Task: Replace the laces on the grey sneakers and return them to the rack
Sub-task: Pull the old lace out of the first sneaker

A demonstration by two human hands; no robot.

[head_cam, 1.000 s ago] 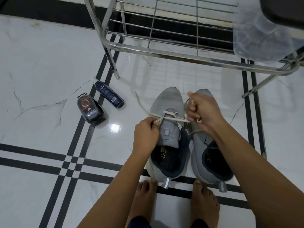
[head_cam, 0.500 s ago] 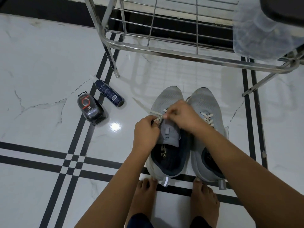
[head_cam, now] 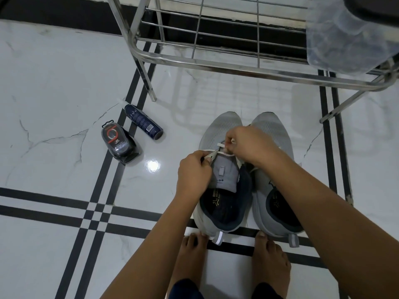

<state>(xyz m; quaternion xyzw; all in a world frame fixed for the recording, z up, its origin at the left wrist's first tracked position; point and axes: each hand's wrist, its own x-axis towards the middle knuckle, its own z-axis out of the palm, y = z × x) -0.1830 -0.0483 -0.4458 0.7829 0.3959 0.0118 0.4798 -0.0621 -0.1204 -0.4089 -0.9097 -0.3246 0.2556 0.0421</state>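
Note:
Two grey sneakers stand side by side on the white floor, toes toward the rack: the left sneaker (head_cam: pixel 220 130) and the right sneaker (head_cam: pixel 274 130). A pale lace (head_cam: pixel 212 151) runs across the left sneaker's lower eyelets above its grey tongue (head_cam: pixel 225 175). My left hand (head_cam: pixel 193 172) pinches one end of that lace at the shoe's left side. My right hand (head_cam: pixel 250 144) pinches the lace over the middle of the same shoe. The steel shoe rack (head_cam: pixel 216 65) stands just beyond the shoes.
A dark spray can (head_cam: pixel 143 121) lies on the floor to the left, with a black packaged item (head_cam: pixel 118 144) beside it. A clear plastic bag (head_cam: pixel 345 33) sits on the rack's right end. My bare feet (head_cam: pixel 192 255) stand right behind the sneakers' heels.
My right hand has come back from over the right sneaker to the middle of the left one and now works the lace there. My left hand has stayed put on the lace end.

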